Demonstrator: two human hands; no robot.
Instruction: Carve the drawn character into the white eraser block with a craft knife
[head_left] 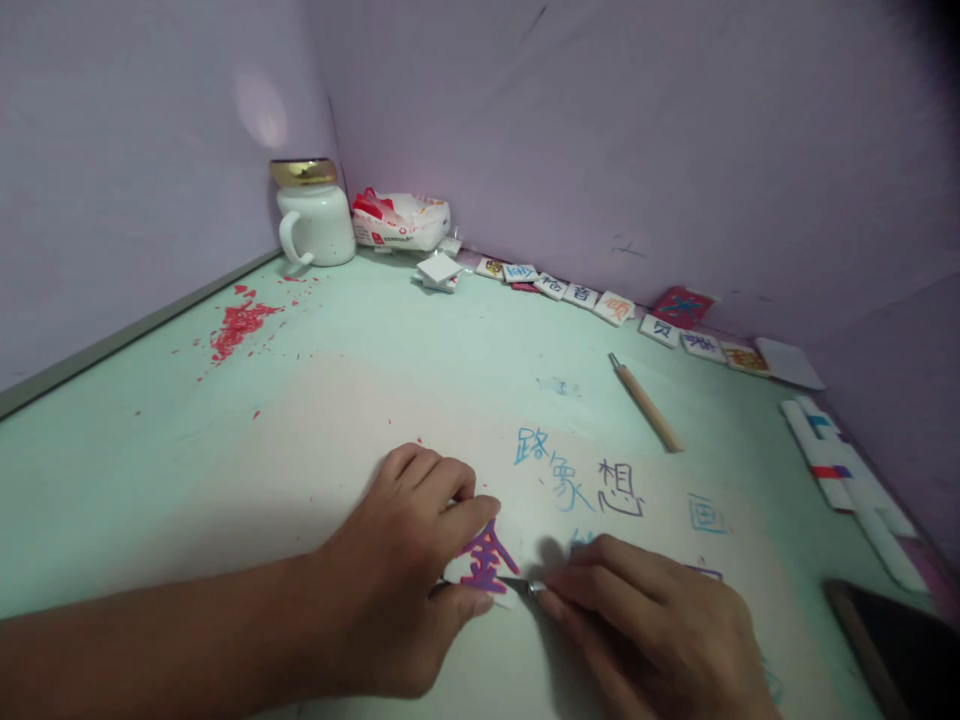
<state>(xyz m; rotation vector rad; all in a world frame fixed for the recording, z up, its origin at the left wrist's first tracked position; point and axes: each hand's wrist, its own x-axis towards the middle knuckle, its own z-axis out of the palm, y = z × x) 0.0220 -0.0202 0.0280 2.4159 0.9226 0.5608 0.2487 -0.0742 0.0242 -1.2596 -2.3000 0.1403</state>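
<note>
My left hand [427, 550] grips a small white square tile [484, 562] by its edges, fingers at the top and thumb at the bottom. A purple character with reddish edges covers the tile's face. My right hand [645, 620] pinches a carving knife [523, 585] close to its metal neck; the pointed blade touches the tile near the character's lower right. Most of the knife's handle is hidden in the hand. Beneath both hands lies a pale tabletop [360, 480] with handwritten blue and purple characters [621, 488].
A wooden-handled carving tool [645, 402] lies beyond my right hand. Red shavings [238, 328] are heaped at left. Along the back stand a white lidded mug [319, 225], a tissue pack [401, 220] and a row of character tiles [581, 294]. Markers [847, 470] and a dark phone [892, 640] lie right.
</note>
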